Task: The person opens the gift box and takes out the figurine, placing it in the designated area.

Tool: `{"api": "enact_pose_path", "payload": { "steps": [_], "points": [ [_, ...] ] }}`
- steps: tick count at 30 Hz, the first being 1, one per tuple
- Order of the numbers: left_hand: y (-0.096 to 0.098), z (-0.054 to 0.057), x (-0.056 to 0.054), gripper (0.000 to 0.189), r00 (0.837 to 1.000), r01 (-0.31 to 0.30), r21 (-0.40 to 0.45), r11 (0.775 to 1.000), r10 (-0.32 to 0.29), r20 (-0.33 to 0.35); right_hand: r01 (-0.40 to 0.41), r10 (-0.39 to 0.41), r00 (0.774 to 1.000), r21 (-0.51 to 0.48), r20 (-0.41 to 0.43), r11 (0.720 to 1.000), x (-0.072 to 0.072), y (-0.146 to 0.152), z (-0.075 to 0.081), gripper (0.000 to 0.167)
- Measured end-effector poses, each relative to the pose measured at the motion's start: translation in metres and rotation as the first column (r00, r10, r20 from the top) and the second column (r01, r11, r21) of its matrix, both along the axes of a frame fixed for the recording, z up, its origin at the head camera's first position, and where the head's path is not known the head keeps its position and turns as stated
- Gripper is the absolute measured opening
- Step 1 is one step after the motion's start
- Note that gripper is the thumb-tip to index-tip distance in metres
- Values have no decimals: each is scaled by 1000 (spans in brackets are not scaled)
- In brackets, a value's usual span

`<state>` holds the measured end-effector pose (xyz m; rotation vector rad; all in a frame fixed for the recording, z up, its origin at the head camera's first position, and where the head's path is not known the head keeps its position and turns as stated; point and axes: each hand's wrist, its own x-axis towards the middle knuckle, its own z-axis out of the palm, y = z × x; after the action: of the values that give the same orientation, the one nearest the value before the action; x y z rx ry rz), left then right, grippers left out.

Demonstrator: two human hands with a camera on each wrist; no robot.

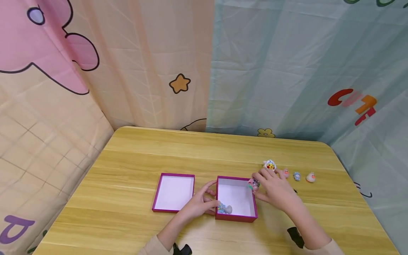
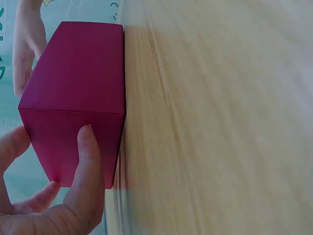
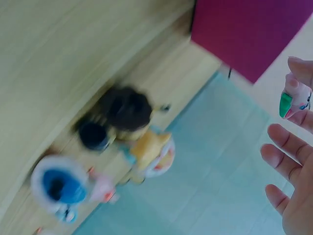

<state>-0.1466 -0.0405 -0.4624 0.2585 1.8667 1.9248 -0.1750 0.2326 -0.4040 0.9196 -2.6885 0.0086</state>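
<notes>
A magenta box [image 1: 237, 219] with a white inside stands open on the table. My left hand [image 1: 200, 202] holds its left side, thumb over the rim; in the left wrist view a finger [image 2: 89, 152] lies against the box's outer wall. A small light-blue and grey figurine [image 1: 224, 208] lies inside, at the front left corner. My right hand [image 1: 276, 187] pinches a pink figurine [image 1: 253, 183] with green parts over the box's right rim. In the right wrist view this figurine [image 3: 296, 95] sits between thumb and finger, the other fingers apart from it.
A matching shallow lid [image 1: 175, 193] lies inside-up left of the box. Beyond my right hand stand a white-hooded yellow figurine [image 1: 269, 165], a pink one [image 1: 285, 173], a blue one [image 1: 297, 176] and a white one [image 1: 310, 177]. Curtains hang behind the table [image 1: 153, 152].
</notes>
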Motion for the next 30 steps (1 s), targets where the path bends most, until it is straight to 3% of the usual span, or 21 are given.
{"api": "enact_pose_path", "payload": {
  "steps": [13, 21, 30],
  "points": [
    [-1, -3, 0, 72, 1000, -1, 19, 1000, 1, 3, 195, -192, 980, -68, 46, 978, 4, 62, -2, 49],
    [-2, -4, 0, 71, 1000, 19, 23, 1000, -19, -17, 312, -300, 946, -95, 120, 945, 8, 93, -9, 48],
    [0, -3, -1, 70, 1000, -10, 5, 1000, 9, 13, 387, -367, 912, -86, 183, 918, 13, 118, -18, 49]
  ]
}}
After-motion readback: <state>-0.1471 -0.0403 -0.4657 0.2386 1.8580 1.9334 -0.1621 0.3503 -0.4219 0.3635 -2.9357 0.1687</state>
